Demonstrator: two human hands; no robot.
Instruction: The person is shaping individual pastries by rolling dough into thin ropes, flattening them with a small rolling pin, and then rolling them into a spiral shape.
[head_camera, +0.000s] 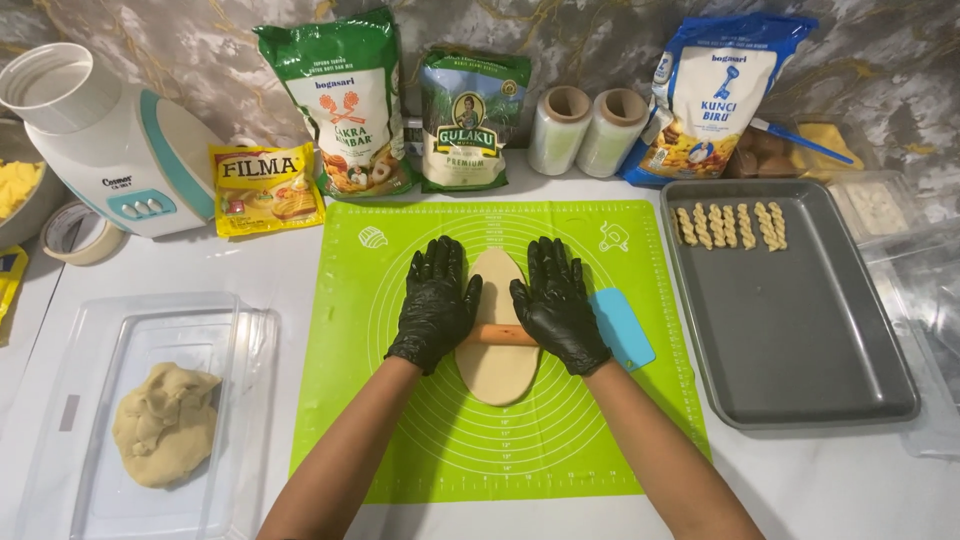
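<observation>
Both hands in black gloves press flat, fingers spread, on a slim orange rolling pin (500, 334): the left hand (434, 300) on its left end, the right hand (556, 304) on its right end, neither curled around it. The pin lies crosswise, left to right, over a pale oval sheet of dough (497, 372) whose long axis runs away from the person, so pin and dough cross at right angles, midway between the hands. Beneath is a green silicone baking mat (450, 440). A light blue plastic scraper (625, 325) touches the right hand's outer edge. Farther right sits a grey metal baking tray (790, 350) with twisted dough sticks (730, 226); far left, a dough lump (165, 424) in a clear container (60, 400).
</observation>
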